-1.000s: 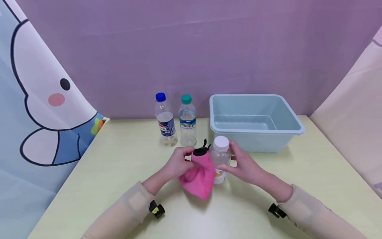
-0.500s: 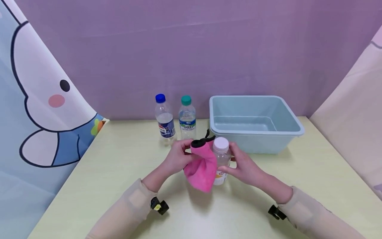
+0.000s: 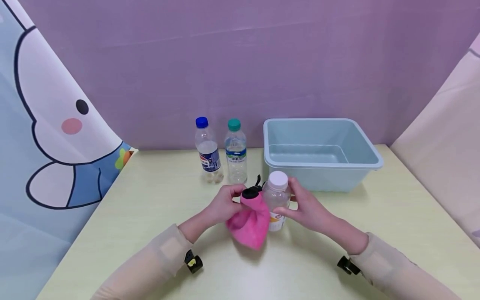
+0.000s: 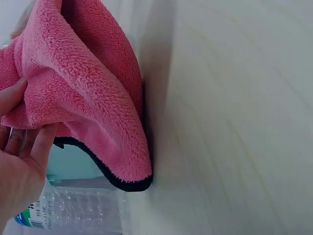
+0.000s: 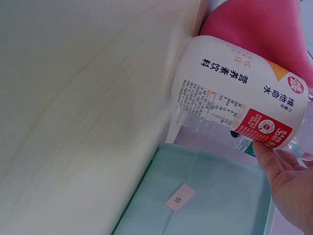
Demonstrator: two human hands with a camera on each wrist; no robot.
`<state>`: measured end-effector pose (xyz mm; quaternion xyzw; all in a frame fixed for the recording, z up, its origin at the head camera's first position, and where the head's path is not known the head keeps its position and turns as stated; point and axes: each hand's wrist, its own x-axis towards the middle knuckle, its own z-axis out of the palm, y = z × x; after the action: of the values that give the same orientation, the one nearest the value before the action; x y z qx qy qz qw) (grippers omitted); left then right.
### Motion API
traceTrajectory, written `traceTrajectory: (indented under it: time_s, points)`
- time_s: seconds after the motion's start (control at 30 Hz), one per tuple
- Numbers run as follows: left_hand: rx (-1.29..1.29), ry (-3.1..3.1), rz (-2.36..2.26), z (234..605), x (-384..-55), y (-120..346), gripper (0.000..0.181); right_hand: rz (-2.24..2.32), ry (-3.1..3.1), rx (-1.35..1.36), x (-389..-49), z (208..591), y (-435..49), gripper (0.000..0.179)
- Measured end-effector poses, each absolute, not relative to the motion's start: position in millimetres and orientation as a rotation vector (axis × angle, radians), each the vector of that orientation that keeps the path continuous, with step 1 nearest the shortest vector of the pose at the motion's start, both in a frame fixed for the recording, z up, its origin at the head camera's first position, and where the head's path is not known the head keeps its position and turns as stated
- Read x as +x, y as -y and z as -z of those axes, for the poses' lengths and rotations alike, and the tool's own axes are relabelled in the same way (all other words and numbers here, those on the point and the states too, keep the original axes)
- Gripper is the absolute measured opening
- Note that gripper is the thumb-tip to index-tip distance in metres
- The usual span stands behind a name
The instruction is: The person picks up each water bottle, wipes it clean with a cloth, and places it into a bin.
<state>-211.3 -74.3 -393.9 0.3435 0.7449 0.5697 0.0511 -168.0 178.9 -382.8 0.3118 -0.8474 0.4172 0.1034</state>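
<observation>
My left hand (image 3: 224,205) pinches a pink cloth (image 3: 249,227) with black edging, between thumb and fingers. The cloth hangs against the left side of a clear bottle (image 3: 276,200) with a white cap and white label. On the bottle's other side, my right hand (image 3: 305,207) grips it with thumb in front and fingers behind. It stands upright on the table. In the left wrist view, the folded fuzzy cloth (image 4: 83,73) fills the upper left. The right wrist view shows the bottle's printed label (image 5: 234,93), with the fingers at its side.
Behind the hands stand a blue-capped bottle (image 3: 208,154) and a green-capped bottle (image 3: 236,156), both upright. A pale blue plastic basin (image 3: 318,177) sits at the back right of the light wooden table (image 3: 150,179). A purple curtain (image 3: 240,71) hangs beyond the far edge.
Over the last second my left hand lifts the cloth a little along the bottle, then brings it down again. The right hand and the bottle stay in place.
</observation>
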Motion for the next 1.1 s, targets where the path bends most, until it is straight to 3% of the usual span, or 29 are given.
traceTrajectory:
  time_s: [0.4,0.63,1.1]
  points:
    - [1.007,-2.294,-1.547,411.4,-211.4,77.9,0.028,-1.227,2.502,0.918,-167.8,383.4,-178.2,0.072]
    - [1.003,-2.282,-1.731,395.9,-209.1,74.6,0.019,-1.225,2.502,0.912,-167.4,383.0,-178.9,0.072]
    - [0.974,-2.158,-2.003,357.7,-204.9,65.0,0.019,-1.180,2.500,0.917,-167.6,383.8,-178.7,0.069]
